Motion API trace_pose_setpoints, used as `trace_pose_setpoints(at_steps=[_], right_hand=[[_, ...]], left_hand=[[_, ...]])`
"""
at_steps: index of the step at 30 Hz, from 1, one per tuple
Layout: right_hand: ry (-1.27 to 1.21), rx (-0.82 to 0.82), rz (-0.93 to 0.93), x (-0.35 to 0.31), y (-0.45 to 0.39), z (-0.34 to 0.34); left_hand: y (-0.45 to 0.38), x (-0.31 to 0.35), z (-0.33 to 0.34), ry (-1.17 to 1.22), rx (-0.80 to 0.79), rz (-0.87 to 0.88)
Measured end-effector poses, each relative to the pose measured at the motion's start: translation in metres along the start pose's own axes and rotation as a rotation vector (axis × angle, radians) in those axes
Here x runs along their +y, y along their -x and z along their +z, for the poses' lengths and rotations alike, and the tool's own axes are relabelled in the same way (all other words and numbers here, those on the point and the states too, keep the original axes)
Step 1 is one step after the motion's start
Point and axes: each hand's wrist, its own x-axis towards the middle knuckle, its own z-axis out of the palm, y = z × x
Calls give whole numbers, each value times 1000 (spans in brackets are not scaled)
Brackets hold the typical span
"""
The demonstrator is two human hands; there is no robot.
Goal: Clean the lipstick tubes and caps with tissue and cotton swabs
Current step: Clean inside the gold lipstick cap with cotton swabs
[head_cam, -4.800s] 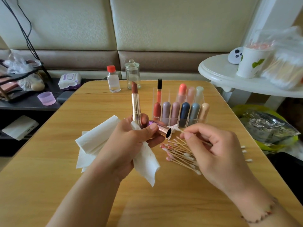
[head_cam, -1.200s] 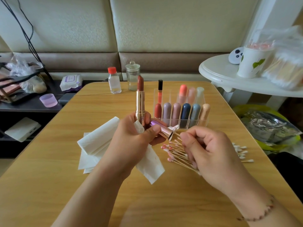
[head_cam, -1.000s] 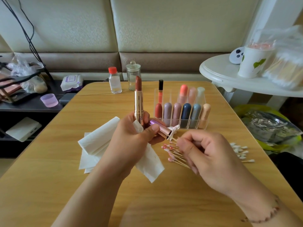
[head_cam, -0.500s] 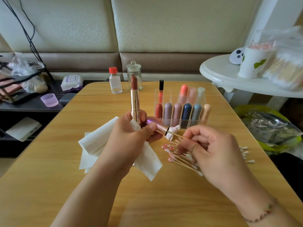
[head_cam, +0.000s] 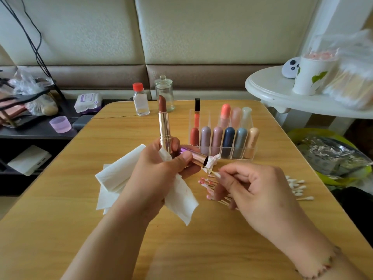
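While the left hand (head_cam: 159, 168) grips lipstick (head_cam: 164, 126), cap (head_cam: 194, 156) and tissue (head_cam: 181, 197) together, the right hand (head_cam: 256, 190) pinches a swab (head_cam: 211, 172). A hard poke could snap the swab, I reckon.

I see the left hand (head_cam: 159, 168) gripping an upright lipstick tube (head_cam: 164, 126), a tissue (head_cam: 179, 195) and a purple cap (head_cam: 193, 155) whose mouth faces three o'clock. The right hand (head_cam: 256, 190) pinches a cotton swab (head_cam: 212, 172), tip at the cap mouth. Used swabs (head_cam: 210, 188) lie beneath on the table (head_cam: 201, 249); a clear organizer (head_cam: 222, 136) stands at twelve o'clock.
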Motion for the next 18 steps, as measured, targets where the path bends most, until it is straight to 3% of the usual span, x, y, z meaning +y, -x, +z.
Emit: trace_pose_setpoints(at_steps=[9, 18], right_hand=[[-35, -45, -5, -7, 4, 1], [183, -88, -100, -3, 1, -1]], left_hand=[[1, -3, 3, -6, -38, 16], [0, -2, 2, -5, -55, 26]])
